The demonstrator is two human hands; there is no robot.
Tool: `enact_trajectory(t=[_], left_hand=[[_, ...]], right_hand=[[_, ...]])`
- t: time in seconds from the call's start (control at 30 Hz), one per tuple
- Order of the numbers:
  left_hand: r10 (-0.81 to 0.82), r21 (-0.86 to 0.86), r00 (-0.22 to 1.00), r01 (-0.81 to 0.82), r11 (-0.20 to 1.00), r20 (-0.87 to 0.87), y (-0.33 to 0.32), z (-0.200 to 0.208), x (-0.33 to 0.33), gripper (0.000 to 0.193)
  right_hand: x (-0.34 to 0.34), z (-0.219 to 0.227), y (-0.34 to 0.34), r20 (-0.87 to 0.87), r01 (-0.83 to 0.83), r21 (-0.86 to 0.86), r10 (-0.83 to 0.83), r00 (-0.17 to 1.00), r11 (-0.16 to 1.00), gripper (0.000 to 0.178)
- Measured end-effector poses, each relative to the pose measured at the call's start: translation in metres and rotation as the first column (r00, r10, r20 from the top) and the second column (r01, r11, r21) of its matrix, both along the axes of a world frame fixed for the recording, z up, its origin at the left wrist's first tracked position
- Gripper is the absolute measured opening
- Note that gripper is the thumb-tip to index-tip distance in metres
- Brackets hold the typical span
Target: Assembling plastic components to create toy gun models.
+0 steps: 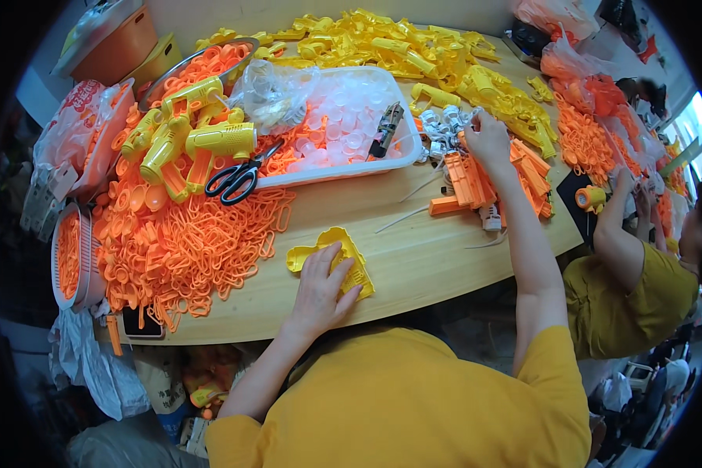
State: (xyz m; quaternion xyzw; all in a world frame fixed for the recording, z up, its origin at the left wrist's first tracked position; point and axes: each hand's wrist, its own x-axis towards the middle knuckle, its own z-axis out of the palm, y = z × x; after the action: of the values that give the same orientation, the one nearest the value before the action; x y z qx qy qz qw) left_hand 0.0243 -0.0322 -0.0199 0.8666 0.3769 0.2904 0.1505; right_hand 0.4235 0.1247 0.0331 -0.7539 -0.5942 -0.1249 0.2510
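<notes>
My left hand [320, 290] rests with spread fingers on a yellow plastic half shell [357, 265], which lies on the table in front of me with its ribbed hollow side up. My right hand [487, 140] reaches out to the far right with bent fingers, over a cluster of small white and grey parts with wires [442, 129]. Its fingertips are partly hidden, so what they pinch cannot be made out. Just under that wrist lie several long orange plastic pieces [468, 181], with a white part on a cable [490, 218] beside them.
A white tray [288, 179] of clear caps holds a dark tool [387, 129]; black-handled scissors [234, 181] lean at its near-left corner. Orange clips [195, 242] heap at left, below assembled yellow toy bodies [168, 148]. Yellow shells [374, 47] pile behind. A co-worker [632, 288] sits at right.
</notes>
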Motion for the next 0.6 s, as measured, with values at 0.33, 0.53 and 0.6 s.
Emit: enact_trajectory(t=[0.33,0.53,0.6], left_hand=[[0.027,0.005,0.999,-0.027,1.0,0.037,-0.002,-0.004,-0.003,0.044],[0.041,0.016,0.997,-0.042,0.999,0.071,-0.003,-0.007,0.001,0.041],[0.039,0.012,0.996,-0.04,0.999,0.077,-0.002,-0.007,0.002,0.041]], right_hand=[[-0.009,0.018,0.075,0.061,0.094,-0.333,-0.078,0.995,0.938,0.039],[0.001,0.001,0.09,0.197,0.185,-0.539,-0.09,0.976,0.822,0.049],[0.007,0.005,0.091,0.129,0.131,-0.492,-0.076,0.989,0.861,0.047]])
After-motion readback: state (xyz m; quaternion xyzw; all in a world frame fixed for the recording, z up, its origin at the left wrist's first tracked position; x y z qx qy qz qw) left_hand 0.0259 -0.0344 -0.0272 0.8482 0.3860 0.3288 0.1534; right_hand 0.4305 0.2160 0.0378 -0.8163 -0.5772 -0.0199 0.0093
